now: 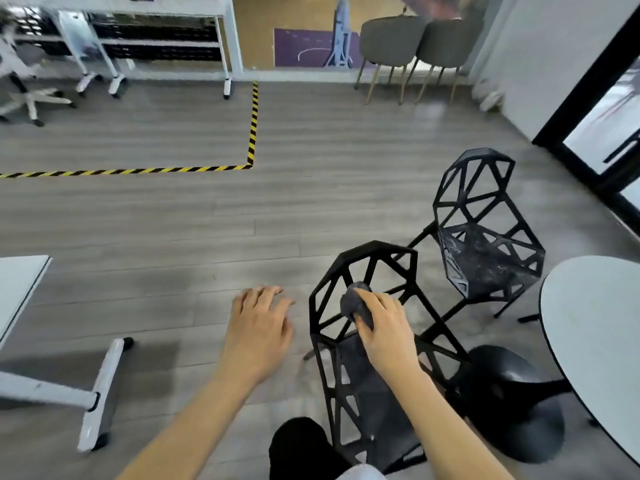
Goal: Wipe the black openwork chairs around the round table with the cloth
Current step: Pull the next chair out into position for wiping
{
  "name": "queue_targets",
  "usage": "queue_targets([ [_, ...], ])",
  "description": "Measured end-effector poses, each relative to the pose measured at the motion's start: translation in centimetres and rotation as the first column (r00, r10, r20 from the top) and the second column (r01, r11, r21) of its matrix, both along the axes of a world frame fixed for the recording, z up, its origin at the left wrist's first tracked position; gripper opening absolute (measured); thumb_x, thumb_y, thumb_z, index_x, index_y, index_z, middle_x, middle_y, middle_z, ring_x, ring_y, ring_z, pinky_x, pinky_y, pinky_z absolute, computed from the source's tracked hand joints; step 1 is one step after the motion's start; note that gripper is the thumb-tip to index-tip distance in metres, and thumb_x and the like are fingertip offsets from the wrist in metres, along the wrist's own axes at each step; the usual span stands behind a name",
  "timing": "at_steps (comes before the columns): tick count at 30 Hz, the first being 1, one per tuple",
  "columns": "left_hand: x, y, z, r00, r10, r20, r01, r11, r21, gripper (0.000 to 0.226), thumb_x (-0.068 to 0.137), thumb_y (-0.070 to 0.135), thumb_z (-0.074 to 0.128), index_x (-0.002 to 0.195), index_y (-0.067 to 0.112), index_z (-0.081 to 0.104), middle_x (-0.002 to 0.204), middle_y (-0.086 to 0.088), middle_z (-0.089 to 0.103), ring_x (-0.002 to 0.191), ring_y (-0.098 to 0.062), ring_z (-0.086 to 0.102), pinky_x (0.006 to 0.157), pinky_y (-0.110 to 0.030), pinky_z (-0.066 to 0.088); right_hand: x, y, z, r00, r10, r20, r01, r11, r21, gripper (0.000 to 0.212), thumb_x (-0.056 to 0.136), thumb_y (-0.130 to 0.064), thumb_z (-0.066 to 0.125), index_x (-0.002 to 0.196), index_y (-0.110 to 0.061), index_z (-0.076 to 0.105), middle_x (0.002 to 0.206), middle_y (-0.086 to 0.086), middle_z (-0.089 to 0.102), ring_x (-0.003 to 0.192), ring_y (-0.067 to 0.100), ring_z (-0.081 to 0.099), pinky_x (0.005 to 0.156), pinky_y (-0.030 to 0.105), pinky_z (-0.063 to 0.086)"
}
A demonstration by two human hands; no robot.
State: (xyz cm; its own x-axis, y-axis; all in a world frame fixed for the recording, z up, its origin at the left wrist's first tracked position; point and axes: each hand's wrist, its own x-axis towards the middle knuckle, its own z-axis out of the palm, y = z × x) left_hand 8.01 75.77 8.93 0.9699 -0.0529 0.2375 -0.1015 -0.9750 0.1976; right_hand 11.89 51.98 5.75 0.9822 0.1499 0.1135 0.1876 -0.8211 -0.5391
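Grey plank floor [173,216] carried hazard tape [252,126]. Right hand [384,327] gripped the cloth [353,303] against the nearer chair [360,341]; left hand [258,327] hovered, fingers spread. Round tabletop [595,327] was cut off at the right edge.

Matt black chair [363,306], fuzzy grey cloth [355,304]

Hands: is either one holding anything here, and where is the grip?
The right hand grips the bunched grey cloth, fingers curled around its middle, against the near black chair's backrest. The left hand holds nothing.
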Motion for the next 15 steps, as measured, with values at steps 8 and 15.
queue_targets([
  [8,13.2,2.7,0.1,0.973,-0.204,-0.109,0.215,0.971,0.102,0.041,0.089,0.033,0.037,0.115,0.026,0.068,0.122,0.002,0.064,0.113,-0.023,0.058,0.097,-0.043,0.045,8.8,3.2,-3.7,0.984,-0.171,-0.055,0.176,0.980,0.098,0.045,0.095,-0.019,0.063,0.139,-0.024,0.053,0.124,-0.004,0.056,0.115,0.018,0.047,0.093,0.038,0.049],
  [15,25.0,0.7,-1.7,0.851,-0.464,-0.247,0.507,0.849,0.151,0.036,0.091,0.028,0.047,0.122,0.027,0.064,0.122,0.004,0.064,0.113,-0.022,0.058,0.097,-0.041,0.044,16.2,4.4,-6.7,0.864,-0.431,-0.260,0.468,0.878,0.102,0.043,0.100,-0.025,0.055,0.142,-0.025,0.047,0.129,-0.001,0.055,0.120,0.022,0.046,0.092,0.038,0.049],
])
